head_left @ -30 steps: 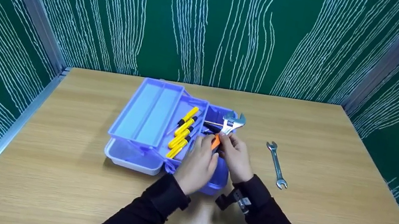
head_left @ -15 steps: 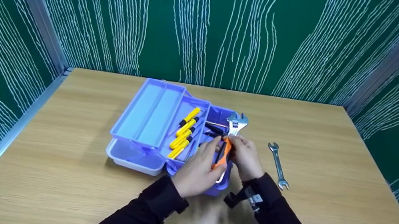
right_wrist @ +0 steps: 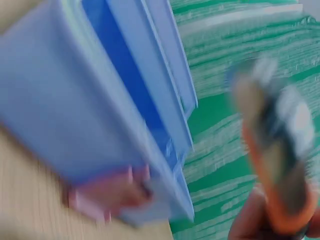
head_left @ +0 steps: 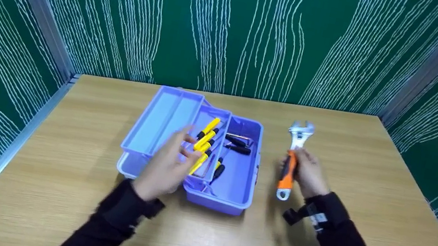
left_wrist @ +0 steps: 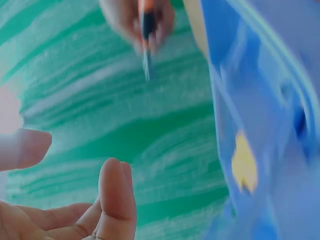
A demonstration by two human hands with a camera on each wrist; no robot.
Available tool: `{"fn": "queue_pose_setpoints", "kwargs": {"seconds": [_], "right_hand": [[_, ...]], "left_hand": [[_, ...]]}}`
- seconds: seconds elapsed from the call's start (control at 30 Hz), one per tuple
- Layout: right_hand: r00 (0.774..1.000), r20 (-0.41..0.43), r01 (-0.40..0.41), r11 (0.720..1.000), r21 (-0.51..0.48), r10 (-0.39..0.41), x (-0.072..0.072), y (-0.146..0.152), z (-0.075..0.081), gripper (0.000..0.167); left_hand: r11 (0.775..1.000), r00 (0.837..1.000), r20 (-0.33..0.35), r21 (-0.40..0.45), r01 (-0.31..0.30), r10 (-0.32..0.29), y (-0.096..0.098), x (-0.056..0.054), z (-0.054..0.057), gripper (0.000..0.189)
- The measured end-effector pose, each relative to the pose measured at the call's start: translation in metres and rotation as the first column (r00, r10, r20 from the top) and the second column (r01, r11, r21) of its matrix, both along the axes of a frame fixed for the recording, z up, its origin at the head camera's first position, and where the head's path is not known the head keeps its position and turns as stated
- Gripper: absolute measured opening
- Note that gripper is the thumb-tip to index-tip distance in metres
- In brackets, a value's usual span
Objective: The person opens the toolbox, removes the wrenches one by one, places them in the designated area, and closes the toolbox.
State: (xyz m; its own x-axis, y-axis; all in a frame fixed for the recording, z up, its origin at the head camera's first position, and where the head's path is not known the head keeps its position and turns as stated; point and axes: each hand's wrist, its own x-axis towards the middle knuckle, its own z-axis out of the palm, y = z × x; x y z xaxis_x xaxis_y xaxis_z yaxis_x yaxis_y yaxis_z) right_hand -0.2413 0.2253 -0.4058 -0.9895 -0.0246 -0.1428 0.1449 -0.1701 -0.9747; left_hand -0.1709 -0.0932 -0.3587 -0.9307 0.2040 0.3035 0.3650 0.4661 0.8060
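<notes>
My right hand (head_left: 312,174) grips an adjustable wrench (head_left: 289,166) by its orange-and-black handle, with the steel head pointing away from me. It is held to the right of an opened purple toolbox (head_left: 214,206). My left hand (head_left: 166,170) holds nothing; its fingers are spread over the toolbox's left part, near several yellow-and-black screwdrivers (head_left: 210,126) in the middle tray. In the left wrist view the thumb and fingers (left_wrist: 117,200) stand apart. Motion blurs the wrench (right_wrist: 287,210) in the right wrist view.
The toolbox's light-blue tray (head_left: 163,120) is folded out to the left. Black-handled tools (head_left: 239,149) lie in its deep right compartment. A pinkish latch (right_wrist: 110,195) shows on the box's side. Green patterned panels (head_left: 269,38) surround the wooden table (head_left: 54,202).
My right hand has carried the adjustable wrench out of the toolbox to the right, now covering the double-ended wrench on the table. My left hand has let go and moved left.
</notes>
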Motion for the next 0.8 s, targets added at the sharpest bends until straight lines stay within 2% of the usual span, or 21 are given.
{"fn": "queue_pose_setpoints", "kwargs": {"seconds": [0.13, 0.27, 0.4, 0.57, 0.67, 0.8], "right_hand": [[1.000, -0.004, 0.020, 0.999, 0.050, -0.019, -0.003, 0.033, -0.001, 0.023], [0.999, 0.010, 0.028, 0.988, 0.153, -0.030, -0.003, 0.066, -0.002, 0.023], [0.999, 0.037, 0.019, 0.955, 0.297, -0.031, -0.005, 0.093, -0.005, 0.024], [0.997, 0.034, 0.046, 0.889, 0.456, -0.069, -0.008, 0.115, -0.014, 0.030], [0.997, -0.009, 0.069, 0.807, 0.586, -0.079, -0.011, 0.124, -0.021, 0.038], [0.999, -0.012, 0.043, 0.671, 0.740, -0.050, -0.015, 0.134, -0.028, 0.045]], "left_hand": [[0.995, 0.995, -0.036, -0.027, -0.096, 0.095, -0.029, -0.002, 0.004, 0.061], [0.984, 0.986, 0.003, -0.062, -0.165, 0.165, -0.053, -0.004, 0.004, 0.063], [0.971, 0.974, 0.034, -0.091, -0.221, 0.225, -0.071, -0.008, 0.003, 0.065], [0.945, 0.957, 0.029, -0.166, -0.281, 0.290, -0.086, -0.014, -0.002, 0.066], [0.930, 0.948, 0.039, -0.211, -0.301, 0.316, -0.093, -0.019, -0.007, 0.065], [0.918, 0.939, 0.078, -0.252, -0.307, 0.336, -0.101, -0.027, -0.014, 0.064]]}}
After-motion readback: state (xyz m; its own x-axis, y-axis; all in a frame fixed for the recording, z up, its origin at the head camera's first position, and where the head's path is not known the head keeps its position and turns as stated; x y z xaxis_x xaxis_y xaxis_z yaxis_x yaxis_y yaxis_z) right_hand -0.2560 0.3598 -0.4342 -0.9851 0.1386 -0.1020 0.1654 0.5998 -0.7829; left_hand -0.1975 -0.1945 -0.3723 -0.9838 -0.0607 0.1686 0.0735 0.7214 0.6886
